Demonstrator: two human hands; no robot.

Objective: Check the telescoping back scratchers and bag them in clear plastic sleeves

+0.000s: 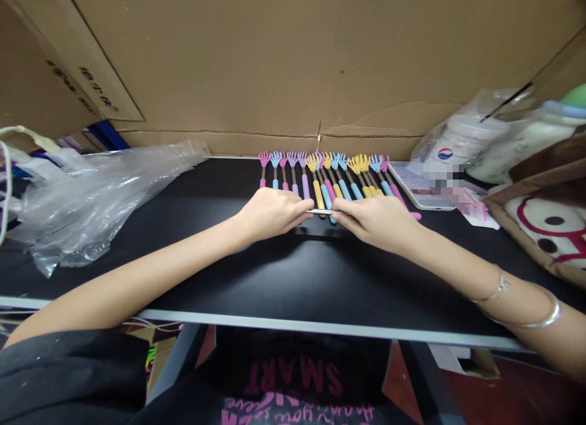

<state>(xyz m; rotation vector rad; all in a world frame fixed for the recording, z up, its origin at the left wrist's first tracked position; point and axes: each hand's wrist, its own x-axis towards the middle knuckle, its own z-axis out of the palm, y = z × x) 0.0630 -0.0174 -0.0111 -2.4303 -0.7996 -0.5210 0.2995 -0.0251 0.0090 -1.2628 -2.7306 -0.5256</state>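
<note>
Both hands meet over the middle of the black table, pinching a thin silver metal rod (320,212) that lies level between them. My left hand (277,211) has thumb and fingers closed on its left end. On the right end, my right hand (373,220) is closed likewise. Whatever else of the rod runs inside the hands is hidden. Just beyond them lies a row of hand-shaped back scratchers, among them a purple one (305,184), a yellow one (317,190) and a blue one (352,185). My hands partly cover their handles. A pink handle end (415,216) shows beyond my right wrist.
Crumpled clear plastic bags (101,193) lie on the left of the black table (274,278). A cardboard wall (274,65) closes off the back. To the right are a flat white-edged device (423,190), a bagged white cup (471,138) and a brown bag (526,199).
</note>
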